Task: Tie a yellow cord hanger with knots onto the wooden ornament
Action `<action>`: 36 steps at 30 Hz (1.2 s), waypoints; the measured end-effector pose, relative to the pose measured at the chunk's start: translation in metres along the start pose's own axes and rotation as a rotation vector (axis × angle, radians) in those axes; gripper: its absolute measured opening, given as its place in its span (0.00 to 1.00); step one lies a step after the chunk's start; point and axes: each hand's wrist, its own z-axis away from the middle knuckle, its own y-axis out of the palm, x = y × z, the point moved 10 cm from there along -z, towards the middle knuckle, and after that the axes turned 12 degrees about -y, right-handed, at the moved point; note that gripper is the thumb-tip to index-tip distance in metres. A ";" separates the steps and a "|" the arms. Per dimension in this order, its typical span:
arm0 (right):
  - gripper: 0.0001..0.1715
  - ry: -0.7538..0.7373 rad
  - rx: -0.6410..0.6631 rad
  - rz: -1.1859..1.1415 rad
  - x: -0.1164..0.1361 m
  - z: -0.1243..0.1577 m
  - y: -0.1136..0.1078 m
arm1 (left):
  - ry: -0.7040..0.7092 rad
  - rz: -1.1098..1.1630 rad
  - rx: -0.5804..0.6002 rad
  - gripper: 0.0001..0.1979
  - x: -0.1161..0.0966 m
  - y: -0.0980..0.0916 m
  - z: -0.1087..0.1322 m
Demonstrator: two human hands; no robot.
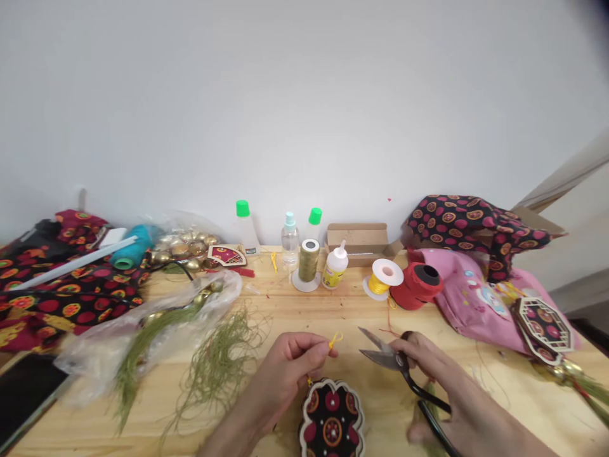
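Note:
Between thumb and forefinger, my left hand [285, 368] pinches a yellow cord [335, 339] whose small loop sticks up past the fingertips. Below that hand hangs or rests a scalloped ornament [332, 419] with a pale wooden rim and dark patterned cloth; its lower edge is cut off by the frame. My right hand [438, 381] is wrapped round the black handles of a pair of scissors [387, 355]. The scissor blades are parted and point left toward the yellow loop, a short gap away from it.
Loose green threads [221, 362] lie left of my hands, beside a plastic bag [157, 317]. Behind stand a green thread spool [309, 261], a glue bottle [335, 266], a yellow cord spool [382, 279] and a red spool [419, 285]. A pink cloth bag [469, 298] lies right.

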 end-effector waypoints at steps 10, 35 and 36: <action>0.19 -0.103 -0.116 0.299 0.017 -0.006 -0.006 | -0.012 -0.025 0.002 0.10 0.002 0.005 0.001; 0.18 -0.153 -0.015 0.531 0.026 -0.012 -0.003 | 0.000 -0.159 -0.036 0.13 0.002 0.003 0.000; 0.18 -0.168 -0.005 0.564 0.028 -0.013 -0.004 | 0.008 -0.174 -0.031 0.13 0.001 0.003 0.000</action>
